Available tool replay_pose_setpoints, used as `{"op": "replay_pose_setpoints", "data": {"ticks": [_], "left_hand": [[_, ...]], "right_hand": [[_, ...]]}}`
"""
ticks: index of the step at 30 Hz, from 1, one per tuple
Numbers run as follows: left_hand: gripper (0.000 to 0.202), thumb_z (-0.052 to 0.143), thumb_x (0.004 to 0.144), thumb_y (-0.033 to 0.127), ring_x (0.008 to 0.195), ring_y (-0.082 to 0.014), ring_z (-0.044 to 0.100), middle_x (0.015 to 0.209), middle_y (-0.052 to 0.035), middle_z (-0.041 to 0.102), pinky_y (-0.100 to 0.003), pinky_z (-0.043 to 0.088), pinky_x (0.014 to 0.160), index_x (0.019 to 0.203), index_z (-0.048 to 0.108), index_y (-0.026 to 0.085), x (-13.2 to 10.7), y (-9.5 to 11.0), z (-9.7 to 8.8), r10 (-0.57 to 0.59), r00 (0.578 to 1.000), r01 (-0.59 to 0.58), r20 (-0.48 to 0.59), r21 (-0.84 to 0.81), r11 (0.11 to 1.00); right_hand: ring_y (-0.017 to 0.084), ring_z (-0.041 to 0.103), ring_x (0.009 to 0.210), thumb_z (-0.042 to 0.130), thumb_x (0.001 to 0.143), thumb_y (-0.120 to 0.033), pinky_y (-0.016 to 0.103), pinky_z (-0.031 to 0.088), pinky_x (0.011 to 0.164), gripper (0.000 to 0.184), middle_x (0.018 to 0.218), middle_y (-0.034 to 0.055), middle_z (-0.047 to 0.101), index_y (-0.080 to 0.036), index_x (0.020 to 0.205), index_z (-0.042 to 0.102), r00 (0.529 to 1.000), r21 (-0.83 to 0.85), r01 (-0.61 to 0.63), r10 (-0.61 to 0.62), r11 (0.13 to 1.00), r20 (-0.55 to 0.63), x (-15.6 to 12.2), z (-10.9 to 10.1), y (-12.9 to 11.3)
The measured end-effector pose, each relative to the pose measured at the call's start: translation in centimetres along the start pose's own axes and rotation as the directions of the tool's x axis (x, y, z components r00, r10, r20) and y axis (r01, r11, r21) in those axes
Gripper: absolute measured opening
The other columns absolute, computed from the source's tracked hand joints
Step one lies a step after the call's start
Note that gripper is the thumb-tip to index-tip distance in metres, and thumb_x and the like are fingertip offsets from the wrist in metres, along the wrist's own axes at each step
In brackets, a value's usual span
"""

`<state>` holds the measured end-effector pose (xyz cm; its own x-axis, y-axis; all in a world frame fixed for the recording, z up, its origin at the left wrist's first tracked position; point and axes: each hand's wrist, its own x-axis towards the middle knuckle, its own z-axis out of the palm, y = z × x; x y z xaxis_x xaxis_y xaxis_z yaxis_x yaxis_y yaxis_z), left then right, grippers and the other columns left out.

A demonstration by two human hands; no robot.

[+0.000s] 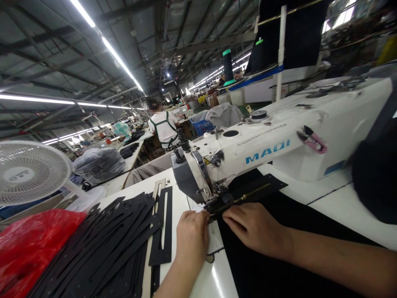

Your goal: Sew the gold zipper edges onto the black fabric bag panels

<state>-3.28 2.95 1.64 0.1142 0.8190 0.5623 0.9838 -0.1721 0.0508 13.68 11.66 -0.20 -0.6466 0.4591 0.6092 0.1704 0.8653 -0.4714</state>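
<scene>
My left hand point(192, 236) rests on the white table with its fingers curled, the fingertips pinching the near edge of a black fabric piece point(248, 191) just in front of the presser foot point(214, 194). My right hand point(252, 227) lies on the black cloth point(279, 265), fingers pressed together and pointing at the same edge of the piece. The piece runs under the needle of a white MAQI sewing machine point(279, 140) and shows a thin golden line along its length.
A pile of several black cut frame-shaped pieces point(114, 244) lies to the left. A red plastic bag point(27, 244) and a white fan point(27, 171) stand at far left. A person in a white shirt sits at a table point(163, 126) further back.
</scene>
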Motion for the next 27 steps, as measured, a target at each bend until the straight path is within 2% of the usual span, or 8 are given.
{"op": "replay_pose_setpoints", "data": {"ticks": [2,4,8,14,18,21,24,27], "left_hand": [[0.023,0.043,0.081,0.003,0.066,-0.0199,0.065,0.075,-0.0052,0.070,-0.035,0.052,0.067,0.089,0.060,0.016,-0.1,0.0,0.2,0.048,0.999,-0.048,-0.003,-0.015,0.999],[0.023,0.043,0.081,0.002,0.070,-0.0196,0.066,0.084,-0.0066,0.071,-0.036,0.052,0.070,0.090,0.059,0.016,-0.3,-0.1,0.4,0.073,0.997,-0.073,0.002,-0.032,0.997],[0.021,0.043,0.082,0.004,0.078,-0.0204,0.067,0.091,-0.0080,0.071,-0.037,0.052,0.075,0.087,0.059,0.017,-0.6,-0.2,0.8,0.080,0.997,-0.078,0.023,-0.061,0.995],[0.020,0.042,0.086,0.006,0.075,-0.0199,0.066,0.086,-0.0081,0.070,-0.038,0.052,0.074,0.092,0.058,0.016,-0.4,-0.1,0.6,0.098,0.995,-0.097,0.012,-0.026,0.995],[0.021,0.040,0.083,0.005,0.068,-0.0194,0.062,0.072,-0.0042,0.066,-0.034,0.051,0.066,0.084,0.057,0.017,0.0,0.1,0.0,-0.007,1.000,0.007,0.016,-0.022,1.000],[0.022,0.040,0.082,0.005,0.069,-0.0194,0.061,0.072,-0.0039,0.065,-0.033,0.050,0.066,0.082,0.057,0.018,0.2,0.1,-0.1,-0.054,0.998,0.055,0.032,-0.024,0.998],[0.021,0.041,0.082,0.006,0.069,-0.0194,0.061,0.073,-0.0041,0.066,-0.033,0.050,0.066,0.083,0.059,0.017,0.2,0.1,0.0,-0.102,0.994,0.104,0.039,-0.040,0.994],[0.020,0.044,0.082,0.006,0.072,-0.0198,0.062,0.075,-0.0044,0.068,-0.033,0.051,0.067,0.084,0.061,0.017,0.0,0.0,0.2,-0.122,0.992,0.125,0.042,-0.065,0.990]], "right_hand": [[0.015,0.059,0.057,0.038,0.090,-0.025,0.027,0.044,0.054,0.021,0.068,0.0022,0.060,-0.016,0.090,0.057,0.965,0.278,-0.219,0.249,0.935,-0.078,0.7,-0.5,0.2],[0.011,0.050,0.044,0.039,0.090,-0.032,0.024,0.040,0.043,0.023,0.063,-0.0022,0.054,-0.016,0.096,0.053,0.900,0.522,-0.355,0.434,0.776,-0.034,1.6,-1.2,0.3],[0.008,0.043,0.038,0.043,0.086,-0.040,0.024,0.037,0.041,0.024,0.057,-0.0056,0.048,-0.017,0.087,0.048,0.887,0.701,-0.392,0.447,0.596,0.116,2.7,-2.4,0.1],[0.008,0.046,0.037,0.052,0.078,-0.045,0.023,0.035,0.040,0.028,0.057,-0.0060,0.049,-0.019,0.073,0.042,0.877,0.724,-0.417,0.453,0.549,0.161,3.7,-2.5,0.6],[0.010,0.047,0.038,0.043,0.086,-0.040,0.024,0.035,0.040,0.022,0.058,-0.0043,0.051,-0.019,0.082,0.048,0.883,0.560,-0.403,0.468,0.724,0.031,2.4,-2.0,0.0],[0.015,0.057,0.054,0.039,0.089,-0.028,0.027,0.039,0.052,0.021,0.065,0.0021,0.060,-0.018,0.081,0.056,0.977,0.167,-0.214,0.212,0.962,0.030,0.6,-1.2,-1.0],[0.020,0.062,0.064,0.043,0.086,-0.019,0.030,0.038,0.057,0.018,0.075,0.0060,0.066,-0.016,0.090,0.061,0.976,-0.185,-0.036,0.074,0.982,0.204,-0.2,-0.2,-1.3],[0.021,0.062,0.065,0.046,0.085,-0.017,0.030,0.035,0.055,0.020,0.078,0.0052,0.067,-0.015,0.098,0.061,0.947,-0.297,0.011,0.085,0.955,0.311,-0.1,0.3,-1.1]]}}
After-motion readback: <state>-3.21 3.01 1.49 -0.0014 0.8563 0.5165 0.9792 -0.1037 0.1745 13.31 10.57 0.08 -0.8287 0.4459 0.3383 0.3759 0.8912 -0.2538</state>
